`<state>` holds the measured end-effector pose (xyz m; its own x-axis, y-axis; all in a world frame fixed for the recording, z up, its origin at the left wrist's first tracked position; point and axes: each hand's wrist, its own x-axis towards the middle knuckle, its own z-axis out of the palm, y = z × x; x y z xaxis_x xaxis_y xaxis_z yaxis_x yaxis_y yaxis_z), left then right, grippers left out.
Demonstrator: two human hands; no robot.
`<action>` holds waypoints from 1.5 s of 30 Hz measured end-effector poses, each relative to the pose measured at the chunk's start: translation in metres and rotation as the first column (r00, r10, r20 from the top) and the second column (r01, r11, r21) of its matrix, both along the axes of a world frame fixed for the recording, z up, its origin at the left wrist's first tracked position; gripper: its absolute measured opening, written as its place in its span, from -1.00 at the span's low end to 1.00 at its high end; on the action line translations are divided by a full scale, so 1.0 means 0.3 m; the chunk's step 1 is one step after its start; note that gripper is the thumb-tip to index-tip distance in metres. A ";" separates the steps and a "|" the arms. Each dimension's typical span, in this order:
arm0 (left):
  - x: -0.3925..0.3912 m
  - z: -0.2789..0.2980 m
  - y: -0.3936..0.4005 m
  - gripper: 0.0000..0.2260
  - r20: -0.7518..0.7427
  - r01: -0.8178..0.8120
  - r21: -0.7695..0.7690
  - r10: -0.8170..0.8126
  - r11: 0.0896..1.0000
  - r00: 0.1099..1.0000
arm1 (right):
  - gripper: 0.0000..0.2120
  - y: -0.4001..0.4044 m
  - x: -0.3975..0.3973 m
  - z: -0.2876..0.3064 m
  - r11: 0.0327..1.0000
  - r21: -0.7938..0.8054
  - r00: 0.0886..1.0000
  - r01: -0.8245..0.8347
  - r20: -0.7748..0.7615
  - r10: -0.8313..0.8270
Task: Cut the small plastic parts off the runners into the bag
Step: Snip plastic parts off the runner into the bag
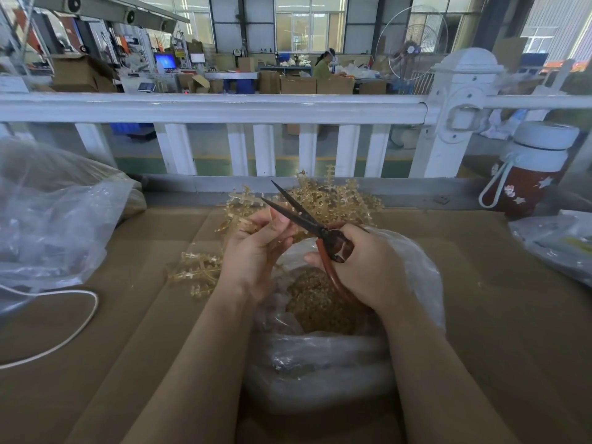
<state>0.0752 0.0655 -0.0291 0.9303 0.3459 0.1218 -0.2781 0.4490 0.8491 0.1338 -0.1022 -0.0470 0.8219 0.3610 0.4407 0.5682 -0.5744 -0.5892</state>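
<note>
- The cardboard-covered table (480,315) holds everything, with a big clear bag (48,219) slumped off to the left.
- The open bag (320,363) sits right under both hands, already loaded with a heap of cut parts (320,302).
- The pile of amber runners (333,200) lies just behind the hands, with a few more (195,274) left of the wrist.
- The right hand (368,267) curls around the red handles of the scissors (307,219); the blades are parted and point up-left.
- The left hand (256,248), fingers pinching, holds one runner (275,241) right at the blades, above the bag mouth, so I'd guess the snipped bits drop straight in.
</note>
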 end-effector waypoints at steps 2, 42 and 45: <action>0.001 -0.001 -0.002 -0.90 0.000 -0.004 0.013 0.004 1.000 1.000 | -0.48 0.001 -0.002 0.003 1.000 -0.009 1.000 0.019 0.022 -0.019; -0.015 0.018 -0.007 -0.83 -0.002 0.017 0.047 -0.017 0.999 1.000 | -0.43 -0.002 -0.006 0.006 0.999 -0.034 0.998 0.026 0.067 -0.024; -0.016 0.019 -0.007 -0.84 0.007 0.028 0.063 -0.028 0.998 1.000 | -0.50 -0.001 -0.009 0.007 1.000 -0.020 0.999 0.020 0.043 -0.019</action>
